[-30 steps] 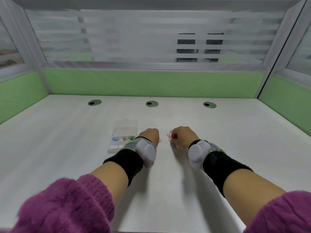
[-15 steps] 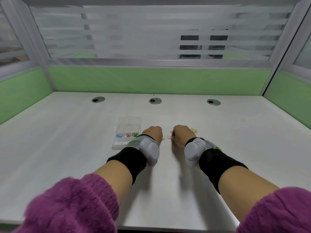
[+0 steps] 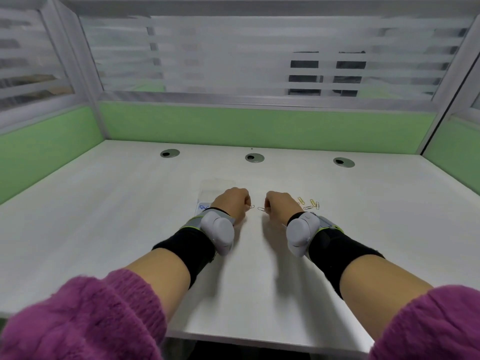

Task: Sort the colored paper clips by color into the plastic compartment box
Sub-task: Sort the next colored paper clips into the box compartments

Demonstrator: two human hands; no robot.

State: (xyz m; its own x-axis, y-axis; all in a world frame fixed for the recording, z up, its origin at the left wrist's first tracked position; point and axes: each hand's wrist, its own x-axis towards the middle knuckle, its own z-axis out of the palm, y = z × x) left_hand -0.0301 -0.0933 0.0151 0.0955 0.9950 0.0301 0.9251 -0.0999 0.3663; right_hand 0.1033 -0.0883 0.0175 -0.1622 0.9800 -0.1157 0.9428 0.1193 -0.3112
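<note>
My left hand (image 3: 232, 203) is curled into a fist over the right part of the clear plastic compartment box (image 3: 213, 187), hiding most of it. A blue clip (image 3: 203, 207) shows in the box's left compartment. A small clip (image 3: 251, 206) lies at my left fingertips; I cannot tell whether they pinch it. My right hand (image 3: 281, 205) is curled too, its fingertips closed on a pale paper clip (image 3: 261, 209) low over the desk. Several yellow and silver clips (image 3: 309, 204) lie just right of my right hand.
The white desk (image 3: 117, 216) is walled by green partitions. Three round cable holes (image 3: 254, 157) sit along its back. The desk's front edge runs under my forearms. Grey devices are strapped to both wrists.
The view has tilted and shifted, so the yellow clips now show at the right. My left hand has slid over the box, covering the red and green clips.
</note>
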